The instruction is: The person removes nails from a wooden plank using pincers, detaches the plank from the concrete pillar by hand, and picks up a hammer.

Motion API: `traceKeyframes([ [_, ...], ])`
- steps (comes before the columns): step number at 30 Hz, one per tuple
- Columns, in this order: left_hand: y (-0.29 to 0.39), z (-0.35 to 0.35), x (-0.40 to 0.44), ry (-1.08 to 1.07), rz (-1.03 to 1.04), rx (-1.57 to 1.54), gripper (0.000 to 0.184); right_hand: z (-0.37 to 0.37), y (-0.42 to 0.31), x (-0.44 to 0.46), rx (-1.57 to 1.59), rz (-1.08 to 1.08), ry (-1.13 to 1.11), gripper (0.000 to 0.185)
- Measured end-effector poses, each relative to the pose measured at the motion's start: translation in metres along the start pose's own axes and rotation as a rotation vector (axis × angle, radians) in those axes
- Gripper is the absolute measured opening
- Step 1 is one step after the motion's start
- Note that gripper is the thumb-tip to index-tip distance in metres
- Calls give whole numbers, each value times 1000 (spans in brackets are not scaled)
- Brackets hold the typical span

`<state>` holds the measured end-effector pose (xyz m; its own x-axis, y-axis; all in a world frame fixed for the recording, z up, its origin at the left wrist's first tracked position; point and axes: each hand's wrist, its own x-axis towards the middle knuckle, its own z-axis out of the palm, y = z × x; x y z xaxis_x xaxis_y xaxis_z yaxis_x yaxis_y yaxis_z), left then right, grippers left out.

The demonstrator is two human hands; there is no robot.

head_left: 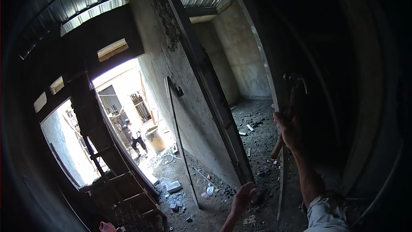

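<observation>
My right hand (pixel 288 129) is closed around a hammer (pixel 295 96). The claw head points up above the fist, and the wooden handle slants down below it. Some of its fingertips lie against the edge of a long upright wooden frame piece (pixel 265 66). Lower and to the left, my left hand (pixel 245 194) is loosely curled, with nothing visible in it. It is nearest to the foot of a second dark frame post (pixel 223 124), at the end of the plastered wall (pixel 189 120).
A thin board (pixel 177 133) leans on the wall. Broken blocks (pixel 174 186) and rubble lie on the floor. Through the bright doorway a person (pixel 136 137) stands beside a large round container (pixel 155 139). Dark timber pieces (pixel 124 180) stand at the left.
</observation>
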<state>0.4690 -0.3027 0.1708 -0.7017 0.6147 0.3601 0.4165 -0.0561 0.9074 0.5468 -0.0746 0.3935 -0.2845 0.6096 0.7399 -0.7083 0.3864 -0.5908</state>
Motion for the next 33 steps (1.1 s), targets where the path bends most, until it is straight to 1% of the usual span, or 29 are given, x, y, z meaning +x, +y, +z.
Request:
traceKeyframes([
  [1, -5, -3, 12, 35, -11, 61, 41, 14, 9, 7, 18, -10, 2, 19],
  [2, 2, -3, 22, 37, -11, 58, 41, 25, 17, 14, 38, -22, 7, 19],
  [3, 12, -2, 33, 57, -34, 147, 42, 33, 24, 20, -3, -9, -19, 18],
  [4, 16, -2, 43, 78, -55, 238, 44, 39, 36, 27, 50, 44, -55, 19],
  [5, -2, -1, 55, 43, -31, 156, 48, 47, 50, 34, 70, 40, -55, 19],
  [6, -10, 1, 71, 45, -25, 165, 48, 54, 64, 42, 93, 36, -53, 19],
  [8, -21, 7, 98, -34, -44, 199, 60, 63, 94, 58, 50, -7, -37, 20],
  [10, -26, 11, 130, -44, -53, 195, 62, 71, 122, 74, 54, -12, -46, 22],
  [11, -18, 13, 146, -35, -22, 308, 62, 75, 121, 80, 0, -51, -40, 24],
  [12, -17, 15, 157, -21, 3, 419, 62, 78, 133, 89, 9, -45, -44, 24],
  [13, -27, 16, 170, -7, -3, 427, 62, 83, 148, 99, 51, -37, -66, 24],
  [15, -47, 20, 208, 44, 73, 542, 65, 93, 170, 114, 90, -1, -86, 23],
  [16, -61, 21, 226, 39, 32, 533, 66, 104, 180, 121, 193, -14, -57, 22],
  [18, -81, 24, 257, 19, 31, 520, 65, 122, 221, 143, 137, -164, -36, 25],
  [19, -90, 28, 270, 25, 18, 518, 65, 124, 236, 148, 84, -56, -88, 27],
  [20, -94, 29, 281, 63, 4, 537, 63, 126, 238, 153, 93, -22, -133, 28],
  [22, -99, 25, 306, 111, -5, 564, 61, 142, 264, 163, 121, -69, -98, 29],
  [24, -106, 23, 322, 153, -95, 582, 58, 155, 288, 172, 126, -60, -133, 29],
  [25, -122, 20, 332, 183, -91, 527, 54, 159, 300, 173, 126, -50, -160, 29],
  [28, -125, 13, 351, 262, -124, 581, 51, 171, 311, 177, 185, 28, -221, 28],
  [29, -129, 10, 358, 285, -103, 584, 51, 178, 319, 179, 226, 52, -230, 28],
  [33, -144, -6, 373, 314, -144, 622, 51, 198, 343, 181, 227, 45, -230, 28],
])
